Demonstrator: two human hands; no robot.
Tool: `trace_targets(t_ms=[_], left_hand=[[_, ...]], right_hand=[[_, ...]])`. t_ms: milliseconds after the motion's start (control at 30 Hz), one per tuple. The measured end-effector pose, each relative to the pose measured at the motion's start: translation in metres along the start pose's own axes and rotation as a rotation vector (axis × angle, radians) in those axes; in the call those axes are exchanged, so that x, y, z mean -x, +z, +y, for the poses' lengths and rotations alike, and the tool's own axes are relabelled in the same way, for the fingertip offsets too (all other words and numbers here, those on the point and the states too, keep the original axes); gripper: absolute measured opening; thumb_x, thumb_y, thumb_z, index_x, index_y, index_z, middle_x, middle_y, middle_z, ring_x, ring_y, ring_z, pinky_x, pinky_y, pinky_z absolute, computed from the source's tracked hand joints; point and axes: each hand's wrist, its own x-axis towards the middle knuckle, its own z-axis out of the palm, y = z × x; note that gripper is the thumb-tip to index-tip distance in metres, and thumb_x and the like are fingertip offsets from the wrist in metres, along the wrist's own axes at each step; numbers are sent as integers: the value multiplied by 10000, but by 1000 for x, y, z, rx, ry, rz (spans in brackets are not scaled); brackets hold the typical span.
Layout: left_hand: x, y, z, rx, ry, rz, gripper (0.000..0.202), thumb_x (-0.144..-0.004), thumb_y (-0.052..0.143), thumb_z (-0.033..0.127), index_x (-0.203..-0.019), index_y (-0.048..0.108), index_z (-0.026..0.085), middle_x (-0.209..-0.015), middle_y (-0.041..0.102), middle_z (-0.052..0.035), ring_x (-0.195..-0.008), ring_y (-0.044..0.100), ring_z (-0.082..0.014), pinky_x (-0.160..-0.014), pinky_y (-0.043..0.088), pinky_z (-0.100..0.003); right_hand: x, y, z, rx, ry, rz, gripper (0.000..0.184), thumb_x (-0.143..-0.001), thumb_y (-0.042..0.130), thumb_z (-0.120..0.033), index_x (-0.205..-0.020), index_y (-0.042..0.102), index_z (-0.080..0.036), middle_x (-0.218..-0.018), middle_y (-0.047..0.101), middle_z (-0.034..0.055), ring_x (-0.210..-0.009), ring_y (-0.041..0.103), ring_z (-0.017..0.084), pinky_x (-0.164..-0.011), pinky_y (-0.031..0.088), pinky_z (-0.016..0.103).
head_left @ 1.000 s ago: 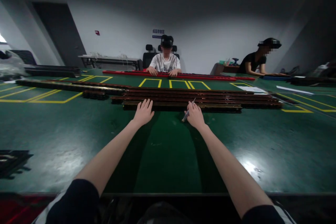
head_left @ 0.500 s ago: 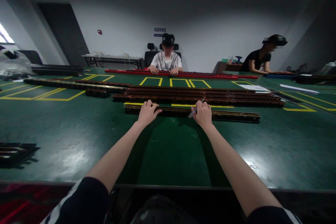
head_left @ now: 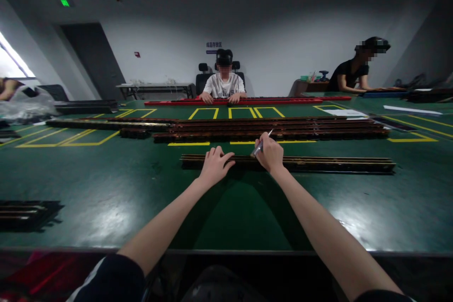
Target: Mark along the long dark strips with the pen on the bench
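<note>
A long dark rail [head_left: 329, 164] with thin brass-coloured edges lies crosswise on the green table in front of me. Over its left part is my left hand [head_left: 214, 166], fingers hooked across the far edge and thumb stretched out to the right. My right hand [head_left: 272, 152] is closed around a slim silver pointed tool [head_left: 258, 147], whose tip points up and away; the hand rests at the rail's near-middle. Just beyond lies a stack of similar dark, copper-toned rails [head_left: 300, 128]. What the hidden fingertips touch I cannot make out.
Yellow tape outlines [head_left: 203, 112] mark the green table [head_left: 116, 174]. More dark rails [head_left: 28, 212] lie at the near left. Across the table a person [head_left: 223, 86] handles a long red rail [head_left: 283, 101]; another person [head_left: 354, 75] leans in at the right. A clear plastic bag [head_left: 28, 104] sits far left.
The dark rail has come nearer and shifted right, away from the stack. My left hand has moved with it, nearer and rightward. My right hand still grips the silver tool.
</note>
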Motion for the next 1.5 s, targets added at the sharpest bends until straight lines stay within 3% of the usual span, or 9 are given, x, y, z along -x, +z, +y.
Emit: trace_targets(t_ms=[200,300,433,567,667,733,967,1267,1500], left_hand=[[3,6,36,-9,64,62,262,-917,503,341,-1079,657,204,-968,556,-91,-911,484,-231,-759,432,-358],[1,2,38,28,103,73,287,-946,433,303,-963,679,156,-905,594,-91,-859,518,-208,-748,433,-339],[-6,-17,9,2,22,151,379,-953,354,270,-860,700,145,-879,657,-109,-833,569,-208,-794,425,-358],[-12,-38,-44,-44,-230,153,405,-912,359,335,-829,707,145,-903,698,-128,-864,612,-256,-804,429,-387],[-13,-42,-78,151,-435,-38,460,-888,342,417,-723,704,187,-712,699,-73,-726,640,-236,-725,452,-341],[-10,-36,-91,335,-458,-154,473,-866,354,440,-662,696,185,-731,713,-67,-741,653,-231,-720,465,-324],[5,-18,-90,654,-481,-177,433,-830,375,411,-724,726,180,-859,735,-63,-878,651,-233,-852,479,-348],[3,-18,-85,615,-509,-232,397,-849,376,367,-720,699,176,-846,716,-75,-852,644,-235,-778,509,-342],[3,-11,-89,621,-479,-202,390,-847,374,363,-681,683,192,-841,711,-68,-848,636,-233,-794,502,-350]], right_hand=[[5,-7,-19,77,-27,-333,231,-958,348,-297,-1032,528,-173,-838,704,122,-739,686,234,-592,412,268],[5,-10,-17,104,-10,-421,216,-945,372,-260,-1047,544,-180,-896,711,137,-825,697,256,-655,456,299],[2,-15,-8,36,42,-500,189,-928,421,-236,-1031,563,-166,-927,707,143,-840,690,242,-672,486,303],[-1,-18,-5,-5,36,-535,195,-928,426,-227,-1011,588,-157,-931,705,144,-814,682,228,-659,505,304],[-2,-16,-5,-10,2,-563,206,-917,429,-193,-1009,608,-150,-934,703,139,-809,679,215,-660,512,294],[-3,-14,-4,-12,-18,-576,219,-914,419,-180,-999,618,-147,-933,706,134,-800,677,206,-660,513,288],[-3,-16,0,50,-54,-568,215,-911,429,-189,-1004,620,-152,-960,709,138,-850,672,219,-686,487,282],[-6,-12,8,25,-30,-571,230,-945,396,-230,-977,612,-155,-886,701,119,-774,653,199,-651,470,270],[-4,-15,4,101,-58,-544,235,-951,383,-249,-1011,595,-167,-870,694,108,-774,644,204,-634,428,266]])
